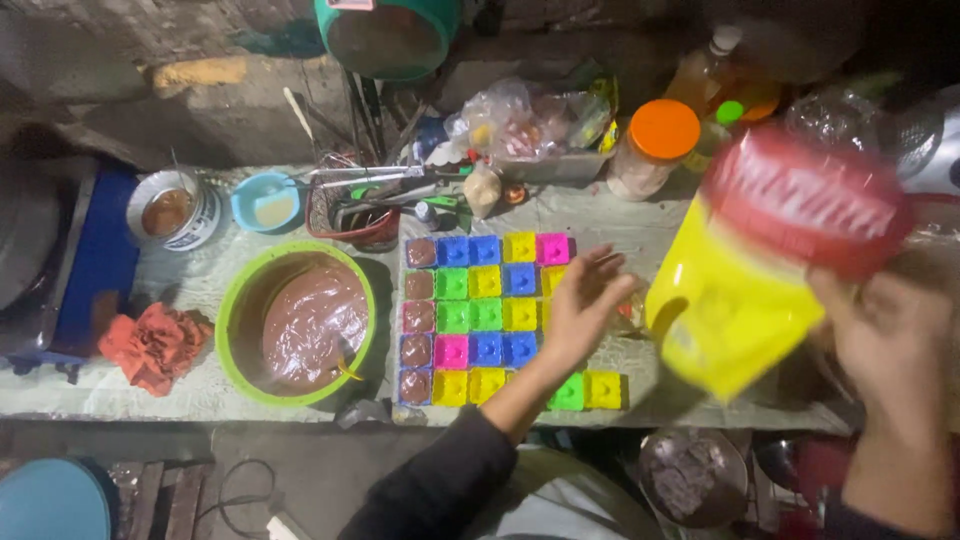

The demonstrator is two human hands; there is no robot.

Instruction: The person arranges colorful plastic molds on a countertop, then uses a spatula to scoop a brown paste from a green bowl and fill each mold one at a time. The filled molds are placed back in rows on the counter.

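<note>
Above the bench [200,290], right hand [885,330] grips a yellow jar [725,300]; left hand [580,310], fingers spread, hovers over coloured moulds [485,315].

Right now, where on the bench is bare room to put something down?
Bare bench shows between the red cloth, the white tin and the green bowl. A narrow strip lies behind the coloured moulds, near the orange-lidded jar. The back edge is crowded.

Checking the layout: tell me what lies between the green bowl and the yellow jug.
Head view: the grid of coloured moulds, with the left hand over its right side.
</note>
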